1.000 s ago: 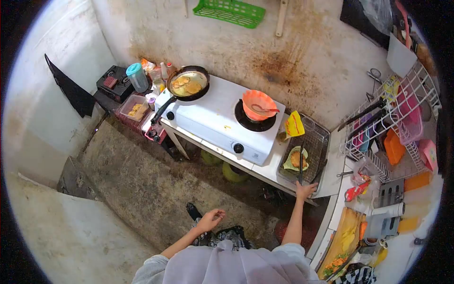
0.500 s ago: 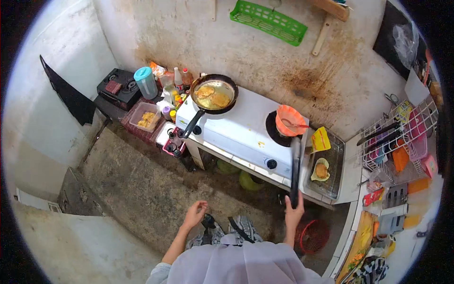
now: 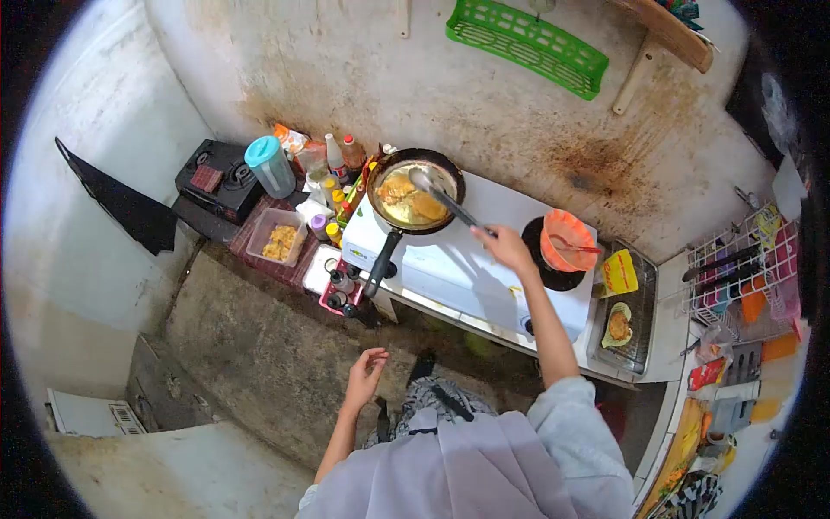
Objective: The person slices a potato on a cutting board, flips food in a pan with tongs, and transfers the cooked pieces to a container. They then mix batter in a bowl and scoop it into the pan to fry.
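My right hand [image 3: 504, 248] grips the dark handle of a cooking utensil [image 3: 451, 206] above the stove [image 3: 467, 277]. The utensil's rounded grey head is over the black frying pan [image 3: 377, 259], close to the food frying [image 3: 427, 206] in oil. Whether it touches the food I cannot tell. Low in front of my body, my left hand [image 3: 367, 372] has its fingers slightly curled and apart, holding nothing.
An orange bowl [image 3: 568, 242] with a red-handled utensil is on the right burner. Fried food [image 3: 619, 327] lies on a tray beside a yellow packet [image 3: 620, 272]. Left are a food container [image 3: 277, 238], bottles and a blue-lidded jug [image 3: 271, 169].
My right hand has moved up and left from beside the stove's right end, bringing the utensil's head over the pan. The view has shifted slightly, and my left hand stays low.
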`<state>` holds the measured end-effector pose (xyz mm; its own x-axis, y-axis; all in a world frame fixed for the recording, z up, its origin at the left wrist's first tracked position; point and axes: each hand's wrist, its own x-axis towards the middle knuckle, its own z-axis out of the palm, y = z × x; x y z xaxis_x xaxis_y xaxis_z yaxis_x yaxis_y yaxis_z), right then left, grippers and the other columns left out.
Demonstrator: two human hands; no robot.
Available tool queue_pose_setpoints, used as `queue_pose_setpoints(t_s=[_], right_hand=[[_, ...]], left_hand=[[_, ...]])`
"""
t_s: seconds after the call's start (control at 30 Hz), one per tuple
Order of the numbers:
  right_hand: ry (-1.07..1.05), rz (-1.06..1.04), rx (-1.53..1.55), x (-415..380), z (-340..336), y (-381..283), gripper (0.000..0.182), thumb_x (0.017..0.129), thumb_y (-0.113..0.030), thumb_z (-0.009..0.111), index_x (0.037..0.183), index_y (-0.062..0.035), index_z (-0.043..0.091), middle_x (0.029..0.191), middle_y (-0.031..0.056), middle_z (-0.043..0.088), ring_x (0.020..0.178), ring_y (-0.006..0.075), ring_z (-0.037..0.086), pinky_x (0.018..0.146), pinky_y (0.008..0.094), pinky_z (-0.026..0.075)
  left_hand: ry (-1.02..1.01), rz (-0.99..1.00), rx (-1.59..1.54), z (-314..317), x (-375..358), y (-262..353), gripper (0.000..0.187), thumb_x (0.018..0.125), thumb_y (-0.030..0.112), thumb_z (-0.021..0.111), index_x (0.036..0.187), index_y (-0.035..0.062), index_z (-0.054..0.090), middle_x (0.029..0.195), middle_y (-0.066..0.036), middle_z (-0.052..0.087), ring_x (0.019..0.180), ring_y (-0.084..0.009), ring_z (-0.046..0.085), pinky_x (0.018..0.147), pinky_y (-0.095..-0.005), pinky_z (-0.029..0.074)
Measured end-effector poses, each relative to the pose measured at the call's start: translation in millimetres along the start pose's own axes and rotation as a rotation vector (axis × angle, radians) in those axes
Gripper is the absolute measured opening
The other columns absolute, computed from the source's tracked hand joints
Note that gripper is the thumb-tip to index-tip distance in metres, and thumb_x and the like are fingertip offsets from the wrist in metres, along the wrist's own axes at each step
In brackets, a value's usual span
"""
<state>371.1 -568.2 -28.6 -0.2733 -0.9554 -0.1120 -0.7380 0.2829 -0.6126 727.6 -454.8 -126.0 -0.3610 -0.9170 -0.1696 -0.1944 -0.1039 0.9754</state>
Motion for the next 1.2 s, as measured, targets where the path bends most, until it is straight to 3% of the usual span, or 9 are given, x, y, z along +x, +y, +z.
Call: queue_pose_setpoints(t_s=[0.03,0.1,0.13,0.2,0.33,0.8,1.0,1.07,1.2], right_hand=[[-0.002,0.004,0.008,21,-5,-5,0.060,0.072,-0.059,0.048,0.085,-0.0029,0.062,0.062,0.0174,0.058,0.063,0.0309,0.059,0.060,0.0373,0.045],[-0.148,0.150,-0.033,58,-15,-15,0.059,0.073,-0.057,0.048,0.076,0.0004,0.060,0.057,0.0083,0.056,0.045,0.0166,0.053,0.042,0.0297,0.042],[-0.144,0.149,-0.034,72,-20,-20,0.059,0.073,-0.057,0.048,0.076,0.0004,0.060,0.057,0.0083,0.056,0.045,0.0166,0.053,0.042,0.0297,0.042],[-0.191,0.139,-0.119,93,-25,-28,0.059,0.070,-0.056,0.049,0.062,0.0007,0.060,0.052,0.0120,0.056,0.043,0.0213,0.054,0.046,0.0312,0.044],[-0.307,0.188,-0.159,124,-28,-37,0.059,0.070,-0.057,0.049,0.064,0.0006,0.058,0.057,0.0084,0.057,0.041,0.0163,0.051,0.036,0.0285,0.039],[-0.299,0.273,-0.220,128,-30,-53,0.051,0.063,-0.053,0.061,0.061,-0.0024,0.058,0.054,0.0048,0.056,0.041,0.0131,0.048,0.036,0.0266,0.037],[-0.067,0.220,-0.243,108,-25,-55,0.053,0.063,-0.053,0.061,0.079,-0.0024,0.059,0.059,0.0091,0.058,0.048,0.0171,0.054,0.044,0.0272,0.042],[0.393,-0.130,-0.535,105,-12,-47,0.050,0.064,-0.050,0.062,0.082,-0.0034,0.059,0.065,0.0124,0.060,0.055,0.0241,0.058,0.048,0.0305,0.045],[0.407,0.004,-0.610,78,-6,-106,0.049,0.063,-0.045,0.065,0.086,-0.0024,0.058,0.071,0.0142,0.061,0.062,0.0321,0.059,0.057,0.0397,0.047]], left_hand=[[-0.002,-0.005,0.008,-6,9,3,0.023,0.083,0.008,0.049,0.104,0.0004,0.049,0.096,-0.009,0.058,0.089,-0.0148,0.054,0.079,-0.0270,0.041],[0.016,0.038,-0.048,-13,29,5,0.023,0.083,0.009,0.050,0.104,0.0005,0.049,0.097,-0.009,0.058,0.089,-0.0140,0.054,0.079,-0.0261,0.041],[0.023,0.044,-0.046,-17,39,6,0.024,0.083,0.009,0.050,0.105,0.0007,0.049,0.098,-0.009,0.057,0.088,-0.0134,0.053,0.078,-0.0255,0.041],[0.037,0.042,-0.069,-26,58,3,0.024,0.083,0.009,0.050,0.105,0.0007,0.049,0.098,-0.009,0.057,0.088,-0.0135,0.053,0.078,-0.0253,0.041],[0.049,0.015,-0.032,-39,78,7,0.025,0.083,0.010,0.050,0.105,0.0001,0.049,0.098,-0.008,0.057,0.088,-0.0132,0.053,0.078,-0.0249,0.041],[-0.062,0.064,-0.162,-100,138,-4,0.024,0.084,0.008,0.049,0.107,-0.0005,0.048,0.099,-0.009,0.057,0.088,-0.0123,0.053,0.078,-0.0233,0.041],[-0.129,0.006,-0.198,-118,157,-19,0.025,0.083,0.008,0.050,0.107,0.0001,0.048,0.097,-0.008,0.056,0.088,-0.0124,0.054,0.077,-0.0237,0.042],[-0.148,0.027,-0.193,-123,164,-31,0.025,0.083,0.008,0.050,0.107,0.0002,0.048,0.097,-0.008,0.056,0.088,-0.0121,0.054,0.077,-0.0236,0.042],[-0.198,-0.015,-0.270,-131,173,-35,0.025,0.083,0.009,0.051,0.107,0.0007,0.048,0.098,-0.007,0.057,0.088,-0.0113,0.053,0.077,-0.0234,0.042]])
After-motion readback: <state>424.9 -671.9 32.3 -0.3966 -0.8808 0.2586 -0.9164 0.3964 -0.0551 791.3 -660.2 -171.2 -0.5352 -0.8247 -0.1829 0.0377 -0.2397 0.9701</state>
